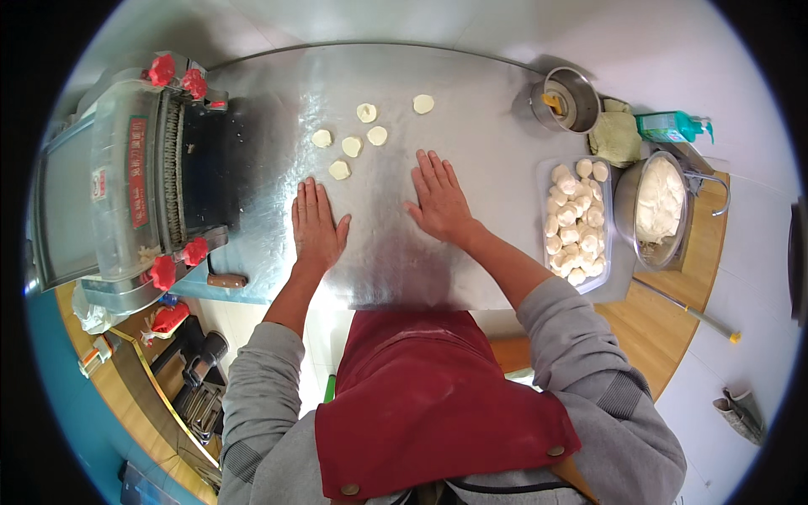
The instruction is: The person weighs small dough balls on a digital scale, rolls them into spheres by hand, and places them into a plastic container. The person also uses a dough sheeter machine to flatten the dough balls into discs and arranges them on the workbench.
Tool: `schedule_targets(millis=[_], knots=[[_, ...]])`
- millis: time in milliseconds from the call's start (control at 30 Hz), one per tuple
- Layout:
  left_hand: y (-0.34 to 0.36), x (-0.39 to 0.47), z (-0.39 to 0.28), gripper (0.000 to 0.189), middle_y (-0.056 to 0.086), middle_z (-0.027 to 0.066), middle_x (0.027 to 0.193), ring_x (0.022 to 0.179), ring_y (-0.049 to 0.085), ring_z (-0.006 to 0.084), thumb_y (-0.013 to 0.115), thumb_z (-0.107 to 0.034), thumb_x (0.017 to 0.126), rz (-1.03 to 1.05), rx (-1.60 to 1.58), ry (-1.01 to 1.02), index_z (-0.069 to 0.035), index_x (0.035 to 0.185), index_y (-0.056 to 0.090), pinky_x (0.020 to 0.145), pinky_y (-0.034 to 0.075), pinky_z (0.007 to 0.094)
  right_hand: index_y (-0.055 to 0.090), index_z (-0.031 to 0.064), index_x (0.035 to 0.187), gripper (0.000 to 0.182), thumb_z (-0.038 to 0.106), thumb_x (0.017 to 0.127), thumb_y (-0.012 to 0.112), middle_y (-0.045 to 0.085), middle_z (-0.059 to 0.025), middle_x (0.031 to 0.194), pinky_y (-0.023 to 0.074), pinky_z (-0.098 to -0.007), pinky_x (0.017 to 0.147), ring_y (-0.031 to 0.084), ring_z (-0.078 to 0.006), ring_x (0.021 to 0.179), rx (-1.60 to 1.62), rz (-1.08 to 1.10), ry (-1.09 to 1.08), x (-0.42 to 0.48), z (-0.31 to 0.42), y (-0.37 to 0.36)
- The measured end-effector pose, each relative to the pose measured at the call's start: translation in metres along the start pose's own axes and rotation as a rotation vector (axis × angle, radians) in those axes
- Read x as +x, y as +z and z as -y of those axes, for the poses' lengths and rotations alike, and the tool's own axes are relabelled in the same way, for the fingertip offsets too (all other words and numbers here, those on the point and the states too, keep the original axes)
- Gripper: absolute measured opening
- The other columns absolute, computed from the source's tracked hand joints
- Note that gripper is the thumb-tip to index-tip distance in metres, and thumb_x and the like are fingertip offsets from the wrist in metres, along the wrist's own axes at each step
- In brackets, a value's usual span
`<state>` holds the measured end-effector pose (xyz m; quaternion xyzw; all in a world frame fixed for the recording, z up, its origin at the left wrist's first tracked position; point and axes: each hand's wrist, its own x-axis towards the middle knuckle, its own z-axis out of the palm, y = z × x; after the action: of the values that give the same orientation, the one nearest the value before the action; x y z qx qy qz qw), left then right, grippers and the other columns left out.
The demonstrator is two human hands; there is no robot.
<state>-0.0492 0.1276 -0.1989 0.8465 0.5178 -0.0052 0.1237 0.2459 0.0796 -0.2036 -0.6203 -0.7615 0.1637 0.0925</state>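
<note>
My left hand point(315, 230) lies palm down on the stainless steel table point(480, 151), its fingers nearly together and the thumb apart. To its right my right hand point(440, 199) is also laid flat, palm down, with the thumb spread. Neither holds anything. Just beyond my left fingertips is a flattened round dough piece point(339, 169); several similar ones lie farther back, among them a dough disc point(423, 104) off to the right. At the table's right side a clear plastic tray point(608, 233) holds many dough pieces.
A dough machine point(120, 183) with red knobs stands at the left, a wooden-handled knife point(227, 280) near its front corner. Toward the right are a steel pot point(577, 95), a green cloth point(613, 136), a pump bottle point(672, 127) and a metal bowl point(625, 202) of dough.
</note>
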Motion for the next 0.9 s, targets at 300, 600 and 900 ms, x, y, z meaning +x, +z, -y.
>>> schedule_targets(millis=[300,600,900], knots=[[-0.016,-0.002,0.035,0.044,0.06,0.022,0.136,0.128,0.053,0.0401,0.061,-0.017,0.097,-0.001,-0.121,-0.031,-0.003,0.138,0.056,0.108,0.043,0.0463,0.054,-0.0028,0.142,0.049,0.013,0.095,0.054,0.045,-0.0252,0.157,0.0361,-0.0545,0.118,0.042,-0.0453,0.146,0.058,-0.106,0.034,-0.029,-0.032,-0.004],[-0.032,0.027,0.05,0.018,0.069,0.0192,0.092,0.09,0.064,0.0425,0.074,-0.013,0.086,0.212,-0.022,0.135,-0.003,0.098,0.064,0.084,0.05,0.0523,0.069,0.0011,0.106,0.022,0.006,0.086,0.061,0.062,-0.0208,0.11,0.0509,-0.0523,0.089,0.061,-0.0377,0.102,-0.051,0.239,0.211,0.005,-0.016,-0.055],[-0.038,0.037,-0.123,0.028,0.071,0.0125,0.11,0.101,0.071,0.0183,0.066,-0.01,0.098,0.815,-1.015,-0.237,0.002,0.123,0.063,0.082,0.062,0.0322,0.062,-0.0005,0.084,0.028,0.025,0.095,0.066,0.064,-0.0167,0.079,0.0549,-0.0435,0.075,0.067,-0.0314,0.079,0.807,-0.444,0.829,-0.212,-0.075,-0.065]])
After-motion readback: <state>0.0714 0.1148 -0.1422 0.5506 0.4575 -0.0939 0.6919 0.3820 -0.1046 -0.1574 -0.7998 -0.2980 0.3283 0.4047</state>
